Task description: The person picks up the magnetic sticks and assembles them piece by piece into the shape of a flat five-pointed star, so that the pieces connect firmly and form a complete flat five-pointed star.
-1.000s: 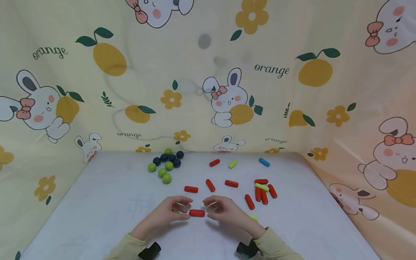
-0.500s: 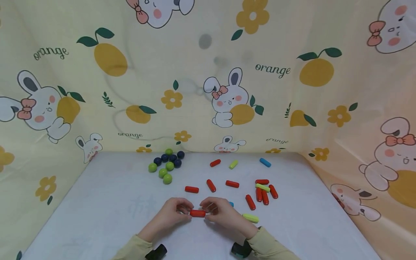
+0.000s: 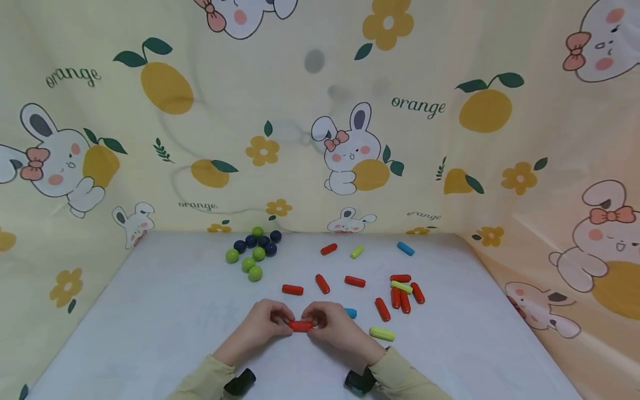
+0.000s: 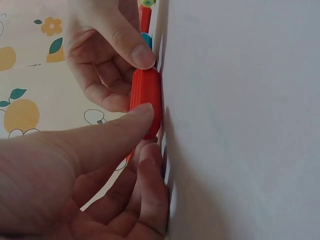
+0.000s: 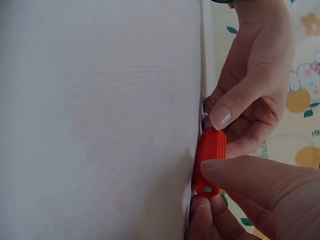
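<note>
Between the two hands, low over the white table, is a short red plastic rod (image 3: 300,326) with lengthwise ribs. My left hand (image 3: 262,325) pinches its left end, thumb laid along the near side and fingertips behind. At the other end my right hand (image 3: 330,325) does the same. In the left wrist view the rod (image 4: 144,90) has a thumb on it from each hand. A small pale spot shows on one end of the rod (image 5: 212,145) in the right wrist view. The fingertips behind the rod are partly hidden.
Beyond the hands lie loose red rods (image 3: 322,284), and a pile of red rods (image 3: 400,299) is to the right. A yellow-green rod (image 3: 382,334) and a blue rod (image 3: 350,313) lie by the right hand. Green balls (image 3: 255,273) and dark blue balls (image 3: 270,249) sit at back left.
Both hands have closed in from either side onto the red rod, which lay between them untouched a second ago. The blue rod behind the right hand has come into sight.
</note>
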`<action>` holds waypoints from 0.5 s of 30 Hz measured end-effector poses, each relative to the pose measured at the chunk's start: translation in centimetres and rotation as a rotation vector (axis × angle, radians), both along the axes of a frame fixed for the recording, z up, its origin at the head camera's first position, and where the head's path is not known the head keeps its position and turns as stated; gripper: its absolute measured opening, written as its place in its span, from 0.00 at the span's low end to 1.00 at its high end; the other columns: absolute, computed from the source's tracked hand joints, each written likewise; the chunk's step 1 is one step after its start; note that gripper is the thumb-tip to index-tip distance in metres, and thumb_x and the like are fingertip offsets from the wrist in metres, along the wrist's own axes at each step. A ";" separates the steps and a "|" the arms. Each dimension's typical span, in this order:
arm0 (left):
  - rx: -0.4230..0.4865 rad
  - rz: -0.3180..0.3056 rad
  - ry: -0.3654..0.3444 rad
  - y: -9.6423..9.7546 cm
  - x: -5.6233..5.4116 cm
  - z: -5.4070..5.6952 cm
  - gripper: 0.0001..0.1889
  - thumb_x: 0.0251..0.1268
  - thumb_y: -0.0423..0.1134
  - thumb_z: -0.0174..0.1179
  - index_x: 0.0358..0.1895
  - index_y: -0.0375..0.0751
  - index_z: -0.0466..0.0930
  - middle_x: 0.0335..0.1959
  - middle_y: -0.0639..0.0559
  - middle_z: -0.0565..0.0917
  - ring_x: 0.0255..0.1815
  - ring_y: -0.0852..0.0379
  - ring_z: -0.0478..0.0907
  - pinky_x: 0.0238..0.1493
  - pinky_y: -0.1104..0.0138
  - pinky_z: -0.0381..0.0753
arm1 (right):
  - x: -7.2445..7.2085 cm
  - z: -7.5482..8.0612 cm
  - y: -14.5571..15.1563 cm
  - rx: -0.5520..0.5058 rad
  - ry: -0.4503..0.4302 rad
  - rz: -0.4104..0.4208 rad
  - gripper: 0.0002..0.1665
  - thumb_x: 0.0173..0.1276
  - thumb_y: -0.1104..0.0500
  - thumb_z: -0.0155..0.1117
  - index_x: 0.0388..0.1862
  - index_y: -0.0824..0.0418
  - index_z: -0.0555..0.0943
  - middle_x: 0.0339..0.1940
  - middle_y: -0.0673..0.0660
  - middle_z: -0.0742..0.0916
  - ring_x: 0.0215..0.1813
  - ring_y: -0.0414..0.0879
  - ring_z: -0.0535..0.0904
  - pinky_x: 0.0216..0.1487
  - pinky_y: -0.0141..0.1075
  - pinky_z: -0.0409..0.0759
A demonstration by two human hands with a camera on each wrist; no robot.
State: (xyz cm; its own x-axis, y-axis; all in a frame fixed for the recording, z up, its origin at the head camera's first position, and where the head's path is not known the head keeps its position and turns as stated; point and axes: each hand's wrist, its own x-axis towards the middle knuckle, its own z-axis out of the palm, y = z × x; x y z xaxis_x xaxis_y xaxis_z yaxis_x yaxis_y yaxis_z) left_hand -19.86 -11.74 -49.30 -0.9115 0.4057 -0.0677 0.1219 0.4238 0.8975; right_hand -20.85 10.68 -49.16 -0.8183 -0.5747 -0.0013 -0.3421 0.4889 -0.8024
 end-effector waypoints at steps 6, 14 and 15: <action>-0.015 -0.006 0.014 -0.5 -0.3 0.1 0.10 0.50 0.30 0.71 0.37 0.40 0.84 0.29 0.54 0.82 0.29 0.58 0.76 0.32 0.69 0.77 | -0.2 0.4 -0.4 -0.011 -0.026 -0.005 0.14 0.59 0.63 0.71 0.45 0.54 0.82 0.34 0.46 0.83 0.38 0.44 0.76 0.39 0.31 0.76; -0.013 0.003 0.003 -0.7 -0.2 0.0 0.11 0.50 0.31 0.71 0.38 0.39 0.84 0.28 0.55 0.81 0.29 0.57 0.76 0.33 0.68 0.77 | -0.3 0.1 -0.6 -0.009 -0.016 0.006 0.13 0.59 0.63 0.71 0.42 0.51 0.83 0.34 0.45 0.83 0.38 0.44 0.76 0.41 0.32 0.76; -0.007 -0.001 -0.004 -0.7 -0.2 0.1 0.11 0.50 0.30 0.71 0.39 0.39 0.84 0.28 0.54 0.81 0.29 0.57 0.76 0.34 0.67 0.77 | -0.3 0.1 -0.6 -0.007 -0.013 0.009 0.13 0.59 0.63 0.71 0.42 0.51 0.83 0.34 0.45 0.83 0.38 0.44 0.76 0.41 0.32 0.76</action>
State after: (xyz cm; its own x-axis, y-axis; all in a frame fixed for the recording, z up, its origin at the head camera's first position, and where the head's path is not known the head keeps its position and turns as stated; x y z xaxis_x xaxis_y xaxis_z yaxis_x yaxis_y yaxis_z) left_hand -20.06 -12.48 -49.24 -0.9108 0.4062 -0.0738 0.1191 0.4296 0.8951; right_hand -21.19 10.09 -49.06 -0.8131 -0.5821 -0.0078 -0.3361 0.4803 -0.8101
